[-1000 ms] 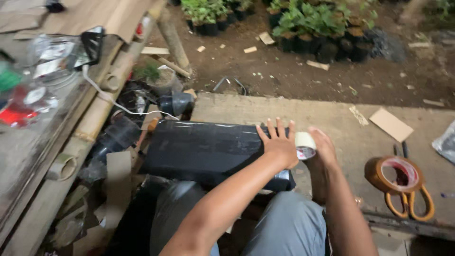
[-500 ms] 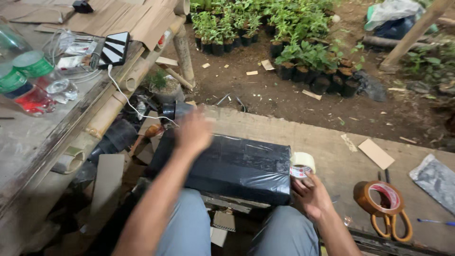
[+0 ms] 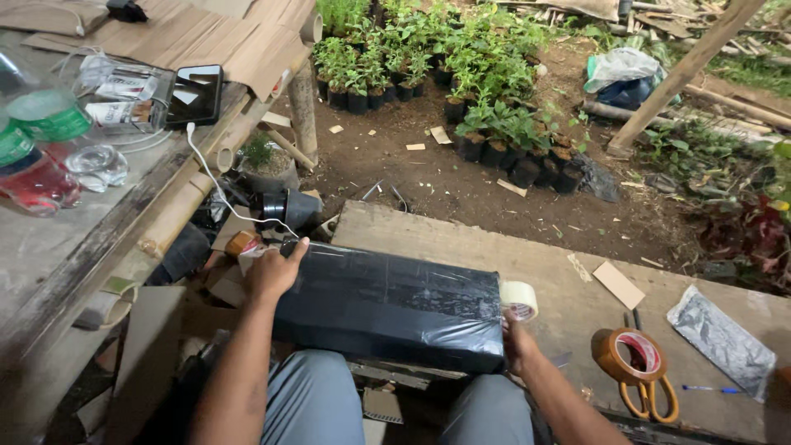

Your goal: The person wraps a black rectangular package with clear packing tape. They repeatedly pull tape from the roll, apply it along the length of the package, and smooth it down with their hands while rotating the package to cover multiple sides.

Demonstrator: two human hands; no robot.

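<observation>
Two hands on one black-wrapped box [image 3: 387, 309], which lies across our lap and against the edge of the wooden platform [image 3: 568, 297]. Our left hand [image 3: 274, 270] grips the box's far left end, fingers curled over the top corner. Our right hand [image 3: 519, 342] sits at the box's right end, closed around a roll of clear tape [image 3: 519, 300] that touches the box's upper right corner; how tightly the fingers close there we cannot tell, as the box hides part of them. Brown tape roll [image 3: 633, 356] on the platform to the right, resting on orange-handled scissors [image 3: 651, 395]. Phone [image 3: 194, 95] on the bench at left, white cable trailing down. Potted seedlings [image 3: 461, 74] stand on the soil beyond.
</observation>
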